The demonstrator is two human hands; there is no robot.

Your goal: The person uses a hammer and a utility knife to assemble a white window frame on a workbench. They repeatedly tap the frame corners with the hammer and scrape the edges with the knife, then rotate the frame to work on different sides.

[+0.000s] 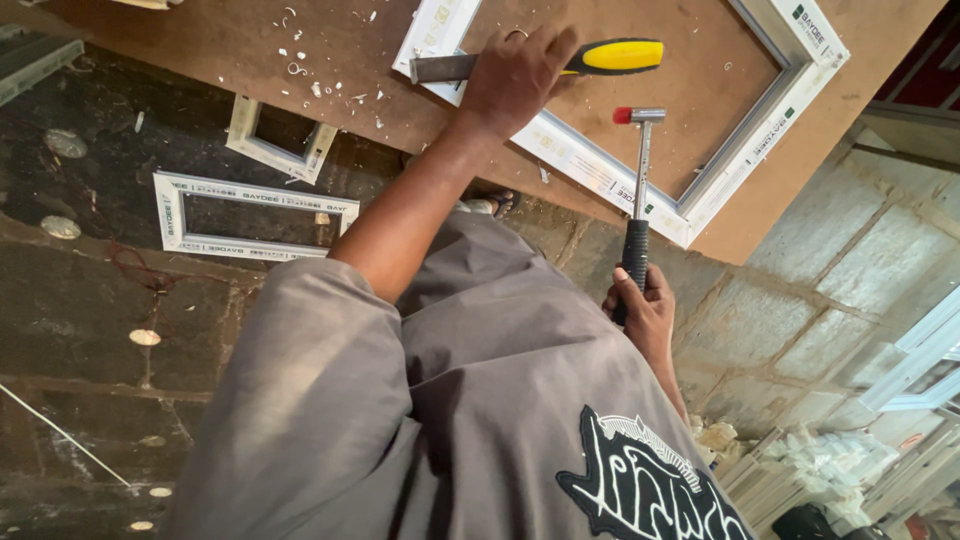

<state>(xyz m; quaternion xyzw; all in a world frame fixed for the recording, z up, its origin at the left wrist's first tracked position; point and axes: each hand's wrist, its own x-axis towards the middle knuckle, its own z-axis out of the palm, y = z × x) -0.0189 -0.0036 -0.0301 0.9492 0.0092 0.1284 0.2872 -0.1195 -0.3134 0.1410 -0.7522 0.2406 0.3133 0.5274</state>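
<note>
Upper centre, the left hand (515, 75) is closed round a yellow-handled chisel (610, 57) on the white frame (600, 175) — shavings (320, 80) already scattered — while the right hand (640, 310) is fisted on the hammer (640, 150), which has not yet met the chisel.

A white protective film strip with small green and dark printed marks (812, 28) runs along the upper right corner of the white window frame (610, 180) lying on the brown desk (250, 40). The same printed white film (268, 197) covers the long narrow frame lying on the dark floor at left. No packages, signs or screens can be made out.
</note>
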